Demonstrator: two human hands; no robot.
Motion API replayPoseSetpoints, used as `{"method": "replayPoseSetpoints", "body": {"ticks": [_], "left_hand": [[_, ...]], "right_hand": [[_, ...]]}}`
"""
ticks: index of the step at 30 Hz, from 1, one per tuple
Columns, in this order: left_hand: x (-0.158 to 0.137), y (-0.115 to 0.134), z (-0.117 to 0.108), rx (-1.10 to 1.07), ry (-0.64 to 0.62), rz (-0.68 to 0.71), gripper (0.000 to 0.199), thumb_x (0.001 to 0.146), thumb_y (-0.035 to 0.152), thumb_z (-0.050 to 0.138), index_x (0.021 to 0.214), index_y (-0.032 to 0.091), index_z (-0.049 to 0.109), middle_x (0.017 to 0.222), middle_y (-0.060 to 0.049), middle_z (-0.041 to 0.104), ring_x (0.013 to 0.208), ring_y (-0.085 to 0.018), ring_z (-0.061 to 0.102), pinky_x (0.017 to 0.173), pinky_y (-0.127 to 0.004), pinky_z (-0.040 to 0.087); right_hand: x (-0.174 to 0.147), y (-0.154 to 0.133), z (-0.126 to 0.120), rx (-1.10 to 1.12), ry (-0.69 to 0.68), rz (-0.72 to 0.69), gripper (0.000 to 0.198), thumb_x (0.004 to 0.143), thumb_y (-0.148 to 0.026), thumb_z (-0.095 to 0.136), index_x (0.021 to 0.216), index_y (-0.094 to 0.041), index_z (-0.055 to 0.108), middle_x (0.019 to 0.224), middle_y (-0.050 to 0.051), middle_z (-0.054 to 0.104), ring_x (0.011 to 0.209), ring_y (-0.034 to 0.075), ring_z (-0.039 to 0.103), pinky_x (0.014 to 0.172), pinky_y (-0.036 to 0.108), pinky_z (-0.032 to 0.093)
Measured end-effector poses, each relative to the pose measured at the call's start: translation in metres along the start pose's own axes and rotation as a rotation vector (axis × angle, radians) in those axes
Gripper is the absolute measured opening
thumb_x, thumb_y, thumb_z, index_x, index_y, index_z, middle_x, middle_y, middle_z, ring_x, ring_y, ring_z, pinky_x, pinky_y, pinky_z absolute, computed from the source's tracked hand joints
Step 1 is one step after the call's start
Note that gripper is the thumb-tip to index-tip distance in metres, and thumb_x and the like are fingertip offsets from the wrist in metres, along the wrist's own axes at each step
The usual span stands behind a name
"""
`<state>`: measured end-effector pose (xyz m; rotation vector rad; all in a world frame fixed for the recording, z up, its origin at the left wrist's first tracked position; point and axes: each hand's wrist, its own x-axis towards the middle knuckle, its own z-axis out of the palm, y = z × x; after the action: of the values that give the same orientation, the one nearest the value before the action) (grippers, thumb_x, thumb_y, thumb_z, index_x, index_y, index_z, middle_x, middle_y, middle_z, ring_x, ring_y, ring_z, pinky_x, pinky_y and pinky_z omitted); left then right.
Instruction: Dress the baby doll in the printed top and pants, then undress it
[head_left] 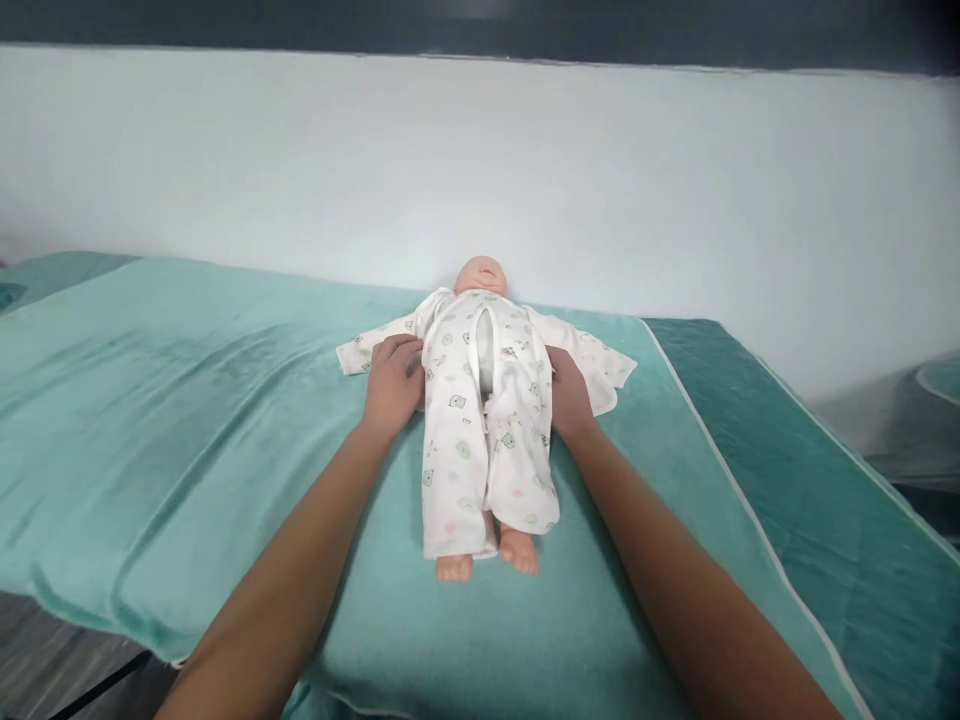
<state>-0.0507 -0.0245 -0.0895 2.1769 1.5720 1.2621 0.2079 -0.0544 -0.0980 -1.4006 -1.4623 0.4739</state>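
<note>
A baby doll (480,274) lies on its back, head toward the wall and bare feet toward me. It wears a white printed top (581,352) with its sleeves spread out and white printed baby trousers (455,440) drawn up over its torso, split open at the middle. My left hand (393,382) is closed at the left edge of the trousers, fingers bent and thumb against the cloth. At the opposite edge my right hand (571,392) is closed on the trousers' side, its fingertips partly hidden by the cloth.
A light green cloth (225,400) with some creases covers the bed under the doll. Darker green fabric (795,480) shows on the right. A white wall (480,160) rises directly behind the doll's head. Grey floor (52,655) shows at the lower left.
</note>
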Motion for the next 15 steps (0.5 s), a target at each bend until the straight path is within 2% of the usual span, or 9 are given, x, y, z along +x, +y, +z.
{"method": "replayPoseSetpoints", "body": {"ticks": [2,4,7,10,15], "left_hand": [[-0.003,0.004,-0.004,-0.13,-0.005,-0.133,0.029,0.086,0.029,0.05,0.108,0.018,0.067,0.113,-0.009,0.066,0.101,-0.021,0.061,0.09,-0.037,0.052],[-0.005,0.008,-0.005,-0.257,-0.067,-0.271,0.03,0.086,0.032,0.051,0.109,0.019,0.065,0.105,-0.007,0.069,0.085,-0.018,0.064,0.075,-0.032,0.054],[-0.004,0.012,-0.005,-0.425,-0.19,-0.404,0.036,0.083,0.031,0.054,0.117,0.019,0.06,0.105,-0.007,0.071,0.077,-0.016,0.065,0.064,-0.028,0.051],[0.0,0.017,-0.004,-0.585,-0.299,-0.462,0.044,0.081,0.029,0.055,0.124,0.019,0.057,0.105,-0.009,0.071,0.075,-0.016,0.065,0.061,-0.027,0.05],[0.011,0.025,0.003,-0.766,-0.351,-0.539,0.041,0.08,0.023,0.054,0.12,0.016,0.062,0.099,-0.01,0.072,0.069,-0.015,0.063,0.057,-0.026,0.048]], "right_hand": [[-0.004,-0.006,-0.002,0.08,0.002,0.143,0.032,0.079,-0.032,0.052,0.106,-0.019,0.065,0.111,0.009,0.07,0.102,0.026,0.064,0.093,0.043,0.049],[-0.003,-0.008,-0.004,0.1,-0.016,0.193,0.031,0.077,-0.031,0.053,0.104,-0.02,0.065,0.107,0.007,0.072,0.098,0.025,0.064,0.088,0.041,0.05],[0.003,-0.004,-0.004,0.006,-0.046,0.145,0.032,0.076,-0.027,0.053,0.104,-0.019,0.066,0.109,0.009,0.072,0.102,0.027,0.063,0.087,0.041,0.05],[0.013,0.004,-0.003,-0.063,-0.125,0.084,0.029,0.077,-0.027,0.054,0.102,-0.018,0.067,0.109,0.011,0.072,0.103,0.029,0.062,0.089,0.043,0.049],[0.025,0.012,-0.001,-0.065,-0.157,0.066,0.027,0.083,-0.029,0.05,0.102,-0.018,0.065,0.118,0.011,0.069,0.107,0.029,0.06,0.095,0.045,0.047]]}}
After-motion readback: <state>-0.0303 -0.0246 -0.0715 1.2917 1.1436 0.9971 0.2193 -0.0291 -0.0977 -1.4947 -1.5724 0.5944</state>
